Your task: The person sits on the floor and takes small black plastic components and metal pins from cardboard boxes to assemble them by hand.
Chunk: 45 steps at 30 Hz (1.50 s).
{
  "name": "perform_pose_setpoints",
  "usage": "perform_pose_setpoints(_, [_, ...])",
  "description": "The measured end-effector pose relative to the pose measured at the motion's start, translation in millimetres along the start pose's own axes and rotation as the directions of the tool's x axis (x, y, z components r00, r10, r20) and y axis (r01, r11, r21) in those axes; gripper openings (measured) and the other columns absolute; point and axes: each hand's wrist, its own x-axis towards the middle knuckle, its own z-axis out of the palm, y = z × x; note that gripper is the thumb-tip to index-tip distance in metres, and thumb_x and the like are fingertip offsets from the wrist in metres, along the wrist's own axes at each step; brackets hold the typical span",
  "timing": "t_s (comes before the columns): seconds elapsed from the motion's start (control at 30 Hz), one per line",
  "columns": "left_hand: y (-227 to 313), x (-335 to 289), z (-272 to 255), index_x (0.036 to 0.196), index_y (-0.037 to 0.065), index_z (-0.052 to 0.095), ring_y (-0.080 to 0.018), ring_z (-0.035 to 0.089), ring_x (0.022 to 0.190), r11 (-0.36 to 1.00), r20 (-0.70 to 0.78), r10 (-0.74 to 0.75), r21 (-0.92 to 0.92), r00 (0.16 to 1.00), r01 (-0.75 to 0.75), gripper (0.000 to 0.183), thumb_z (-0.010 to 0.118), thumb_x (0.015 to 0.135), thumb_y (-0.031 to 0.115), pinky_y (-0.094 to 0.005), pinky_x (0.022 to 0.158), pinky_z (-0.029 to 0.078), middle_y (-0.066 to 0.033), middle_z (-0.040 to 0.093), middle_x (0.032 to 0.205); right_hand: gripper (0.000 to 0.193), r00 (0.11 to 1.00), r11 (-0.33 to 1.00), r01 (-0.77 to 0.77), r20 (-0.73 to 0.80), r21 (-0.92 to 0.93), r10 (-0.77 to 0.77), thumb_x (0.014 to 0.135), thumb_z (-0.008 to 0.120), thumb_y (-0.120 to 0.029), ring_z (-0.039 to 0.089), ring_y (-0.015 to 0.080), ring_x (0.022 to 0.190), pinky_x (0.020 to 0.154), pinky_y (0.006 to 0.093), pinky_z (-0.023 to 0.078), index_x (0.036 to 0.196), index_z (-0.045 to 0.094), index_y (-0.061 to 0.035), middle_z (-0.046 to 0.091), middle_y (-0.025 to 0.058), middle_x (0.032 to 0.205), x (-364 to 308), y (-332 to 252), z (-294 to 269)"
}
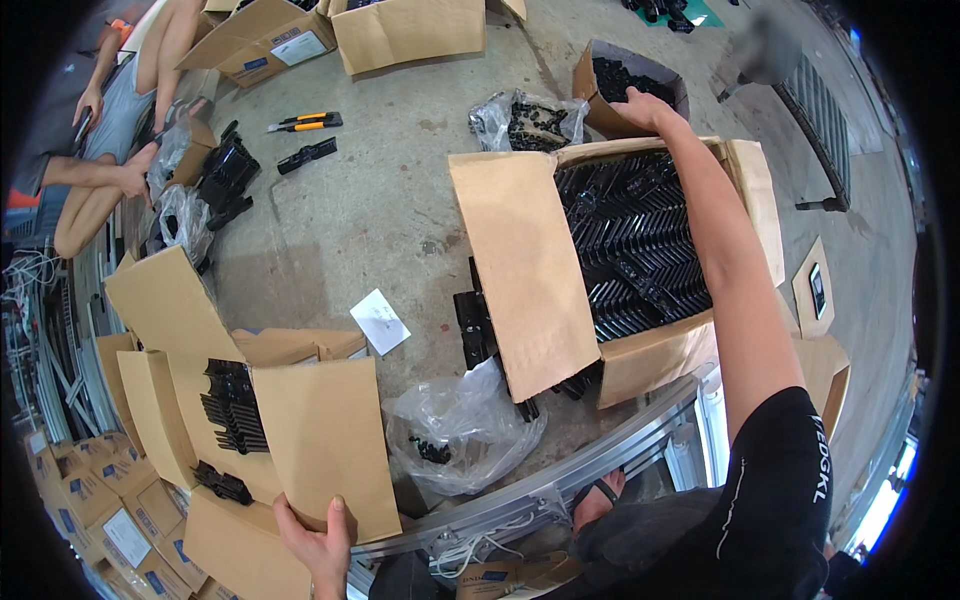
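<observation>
My left hand is closed on the lower edge of a cardboard flap, thumb over the board, on the open box at the lower left. Inside that box are a row of black ribbed plastic parts and a smaller black part. With my right arm stretched across a large box, my right hand reaches into a small carton of small black pieces. Its fingers are bent, and whatever they hold is hidden. Slanted rows of black plastic parts fill the large box.
Clear plastic bags with small black pieces lie on the floor, as do a white paper and orange-and-black cutters. A metal rail runs before my foot. Another person sits at the upper left.
</observation>
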Motion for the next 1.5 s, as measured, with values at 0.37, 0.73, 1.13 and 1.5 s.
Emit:
perform_pose_setpoints(0.37, [1.8, 2.4, 2.7, 0.117, -0.005, 0.050, -0.0252, 0.057, 0.098, 0.999, -0.033, 0.032, 0.018, 0.999, -0.032, 0.052, 0.078, 0.079, 0.017, -0.0364, 0.089, 0.046, -0.0156, 0.058, 0.105, 0.101, 0.995, 0.996, 0.084, 0.060, -0.016, -0.083, 0.075, 0.064, -0.062, 0.045, 0.0363, 0.136, 0.113, 0.0391, 0.037, 0.145, 0.040, 0.0062, 0.045, 0.0267, 0.147, 5.0, 5.0, -2.8])
perform_pose_setpoints(0.73, [-0.3, 0.7, 2.6, 0.118, -0.005, 0.050, -0.0249, 0.057, 0.101, 1.000, -0.024, 0.008, 0.015, 1.000, -0.008, 0.049, 0.075, 0.081, 0.014, -0.0360, 0.093, 0.045, -0.0158, 0.058, 0.106, 0.076, 0.993, 0.989, 0.116, 0.044, -0.088, -0.113, 0.081, 0.064, -0.054, 0.052, 0.0369, 0.129, 0.107, 0.0429, 0.043, 0.139, 0.053, -0.0060, 0.053, 0.0203, 0.141, 3.1, -0.8, -3.9])
perform_pose_setpoints(1.13, [-3.3, 1.2, 2.3, 0.119, -0.005, 0.050, -0.0256, 0.057, 0.100, 0.998, -0.036, 0.035, 0.044, 0.999, -0.033, 0.052, 0.077, 0.079, 0.015, -0.0365, 0.090, 0.046, -0.0162, 0.057, 0.106, 0.065, 0.990, 0.990, 0.139, 0.033, -0.037, -0.137, 0.082, 0.060, -0.054, 0.057, 0.0384, 0.123, 0.103, 0.0442, 0.046, 0.125, 0.066, -0.0049, 0.060, 0.0215, 0.132, 9.5, 6.3, 7.1])
perform_pose_setpoints(1.5, [0.2, 1.9, 2.8, 0.117, -0.005, 0.050, -0.0256, 0.058, 0.097, 0.997, -0.034, 0.050, 0.055, 0.998, -0.048, 0.051, 0.077, 0.080, 0.017, -0.0363, 0.088, 0.046, -0.0158, 0.058, 0.104, 0.057, 0.988, 0.986, 0.149, 0.048, -0.078, -0.145, 0.083, 0.061, -0.047, 0.058, 0.0387, 0.120, 0.101, 0.0444, 0.047, 0.122, 0.067, -0.0057, 0.061, 0.0229, 0.129, 10.6, 7.1, 6.8])
